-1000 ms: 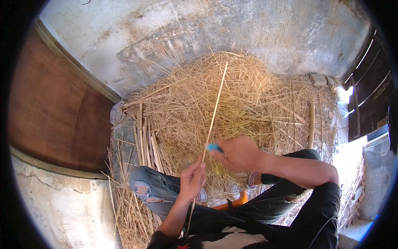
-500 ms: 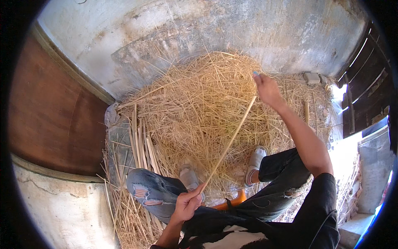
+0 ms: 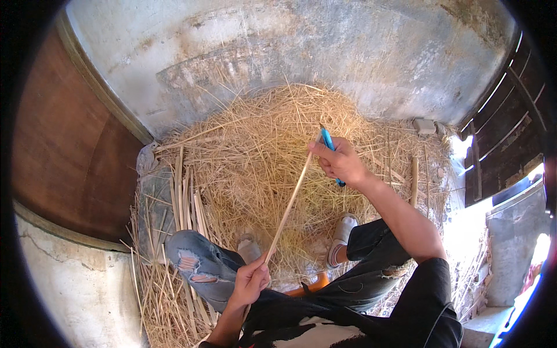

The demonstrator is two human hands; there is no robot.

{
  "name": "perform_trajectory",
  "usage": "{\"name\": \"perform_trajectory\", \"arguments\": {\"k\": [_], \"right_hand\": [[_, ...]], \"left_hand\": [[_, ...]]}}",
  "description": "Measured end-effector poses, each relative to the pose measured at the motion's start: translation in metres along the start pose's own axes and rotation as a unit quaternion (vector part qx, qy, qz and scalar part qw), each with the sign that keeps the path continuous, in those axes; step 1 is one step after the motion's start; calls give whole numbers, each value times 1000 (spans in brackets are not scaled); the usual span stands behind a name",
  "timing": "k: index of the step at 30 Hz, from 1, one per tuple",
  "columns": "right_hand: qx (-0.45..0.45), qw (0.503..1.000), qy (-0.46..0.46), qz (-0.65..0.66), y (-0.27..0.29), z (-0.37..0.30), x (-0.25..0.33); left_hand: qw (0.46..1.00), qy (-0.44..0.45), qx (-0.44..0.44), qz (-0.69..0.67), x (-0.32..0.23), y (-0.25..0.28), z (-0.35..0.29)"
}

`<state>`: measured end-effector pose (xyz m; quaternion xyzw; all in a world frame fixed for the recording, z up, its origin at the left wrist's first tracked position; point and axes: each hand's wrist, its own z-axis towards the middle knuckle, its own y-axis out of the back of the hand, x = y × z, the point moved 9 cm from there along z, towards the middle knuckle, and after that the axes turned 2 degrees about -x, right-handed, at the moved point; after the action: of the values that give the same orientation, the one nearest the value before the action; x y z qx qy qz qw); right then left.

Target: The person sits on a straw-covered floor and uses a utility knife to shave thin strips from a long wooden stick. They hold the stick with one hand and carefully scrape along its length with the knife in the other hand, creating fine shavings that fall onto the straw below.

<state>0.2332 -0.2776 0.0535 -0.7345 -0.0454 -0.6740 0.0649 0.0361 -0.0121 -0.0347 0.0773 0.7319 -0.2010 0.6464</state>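
Note:
A long pale bamboo strip (image 3: 292, 200) slants up and to the right across my lap and over the heap of shavings. My left hand (image 3: 251, 280) is closed around its lower end, above my left thigh. My right hand (image 3: 339, 159) grips a slim blue-handled knife (image 3: 328, 140), its narrow tip pointing up beside the strip's far end. The right thumb lies against the strip near that end. How far the blade touches the strip is too small to tell.
A broad heap of pale shavings (image 3: 272, 139) spreads in front of me up to the stained wall (image 3: 278, 52). Split bamboo lengths (image 3: 184, 194) lie at the left, by a brown panel (image 3: 75, 151). An orange seat (image 3: 318, 282) shows between my legs. Dark slats (image 3: 505, 139) stand at the right.
My right hand has come down and left from beyond the strip's far end to the strip itself, and the knife shows more fully. The left hand still holds the lower end.

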Motion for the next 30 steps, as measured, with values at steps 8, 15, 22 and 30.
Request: {"name": "perform_trajectory", "arguments": {"k": [8,15,22,30], "right_hand": [[-254,954,135,79,76,15,83],[-329,919,183,122,99,-73,74],[-417,849,87,313,100,-198,-94],[-361,927,-30,-97,108,-250,-132]], "left_hand": [[986,40,-22,160,-2,25,-47],[921,-85,-82,371,-20,51,-94],[891,-2,12,455,-21,49,-120],[853,7,19,521,-8,66,-126]]}}
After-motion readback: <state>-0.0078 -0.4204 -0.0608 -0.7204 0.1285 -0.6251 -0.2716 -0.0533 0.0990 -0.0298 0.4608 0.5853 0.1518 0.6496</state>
